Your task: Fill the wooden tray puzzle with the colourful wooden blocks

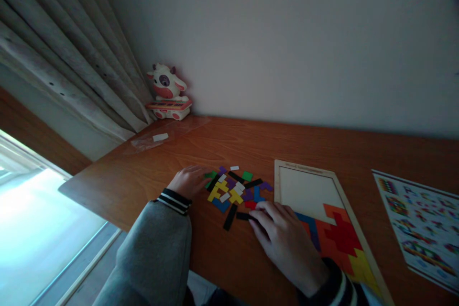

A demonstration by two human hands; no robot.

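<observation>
Between left hand and right hand, toward the front edge of the table: loose coloured pieces in a flat scatter, yellow, blue, purple, black and white among them.
Left hand: at the scatter's left side, fingers extended close together to a green piece; whether they grip it, I cannot tell.
Right hand: at the scatter's right side, fingers curled, tips at a black strip; I cannot tell if it is held.
Wooden tray: right of the scatter, partly hidden by the right hand; fitted pieces fill its nearer part.
Printed sheet: right of the tray.
Cow toy: table's back left corner.
</observation>
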